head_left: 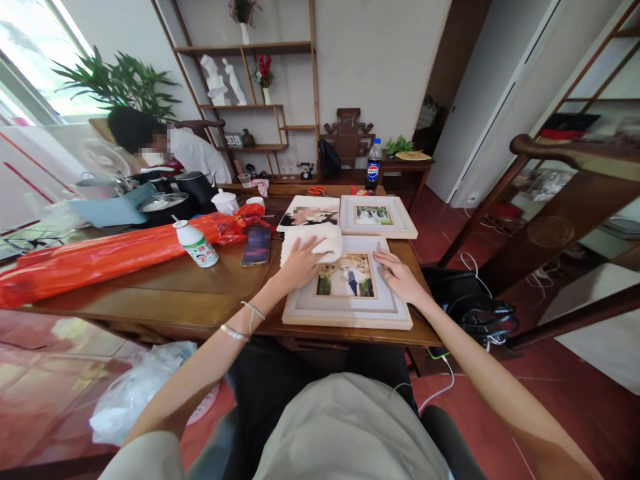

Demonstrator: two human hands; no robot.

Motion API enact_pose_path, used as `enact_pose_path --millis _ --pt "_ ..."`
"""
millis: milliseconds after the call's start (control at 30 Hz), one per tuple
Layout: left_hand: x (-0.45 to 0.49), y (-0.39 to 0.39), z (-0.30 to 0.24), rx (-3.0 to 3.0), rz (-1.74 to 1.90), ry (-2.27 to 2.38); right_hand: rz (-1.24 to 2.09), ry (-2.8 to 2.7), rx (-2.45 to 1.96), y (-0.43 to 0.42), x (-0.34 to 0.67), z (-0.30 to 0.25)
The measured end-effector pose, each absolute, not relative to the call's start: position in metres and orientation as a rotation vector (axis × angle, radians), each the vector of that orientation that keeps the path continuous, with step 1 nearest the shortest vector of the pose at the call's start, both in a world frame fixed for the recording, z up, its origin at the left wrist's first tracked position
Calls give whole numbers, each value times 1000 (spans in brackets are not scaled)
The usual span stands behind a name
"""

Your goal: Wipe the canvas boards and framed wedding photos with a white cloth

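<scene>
Picture frame [349,311] flat on wooden table [200,293], centre of picture. Left hand [300,263] presses white cloth [315,243] onto frame's upper-left corner, fingers curled over it. Right hand [400,277] open, flat on frame's right border.

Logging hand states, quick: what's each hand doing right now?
Left hand: open, pressing the white cloth.
Right hand: open, flat on the picture frame.

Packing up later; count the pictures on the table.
3: near picture under the hands, right picture behind it, left picture behind the cloth. More may lie hidden.
</scene>
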State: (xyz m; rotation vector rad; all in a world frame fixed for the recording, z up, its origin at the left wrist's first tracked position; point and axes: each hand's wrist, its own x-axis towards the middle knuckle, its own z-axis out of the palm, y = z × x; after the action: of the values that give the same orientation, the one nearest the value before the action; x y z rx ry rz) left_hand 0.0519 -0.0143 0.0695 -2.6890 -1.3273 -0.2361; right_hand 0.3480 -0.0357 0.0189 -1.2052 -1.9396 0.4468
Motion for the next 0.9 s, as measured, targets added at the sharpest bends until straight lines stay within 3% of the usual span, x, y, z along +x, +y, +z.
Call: enact_pose_path --millis 400,733,900 --pt "41 -159 74 -2819 -198 -1195 410 -1915 -1225 -33 345 14" --pt "57 -25 73 -2652 -353 -1459 442 -1916 -1182 -33 349 15" --pt "71 -12 77 -2650 -137 -1382 442 -1902 -1199 -33 348 14"
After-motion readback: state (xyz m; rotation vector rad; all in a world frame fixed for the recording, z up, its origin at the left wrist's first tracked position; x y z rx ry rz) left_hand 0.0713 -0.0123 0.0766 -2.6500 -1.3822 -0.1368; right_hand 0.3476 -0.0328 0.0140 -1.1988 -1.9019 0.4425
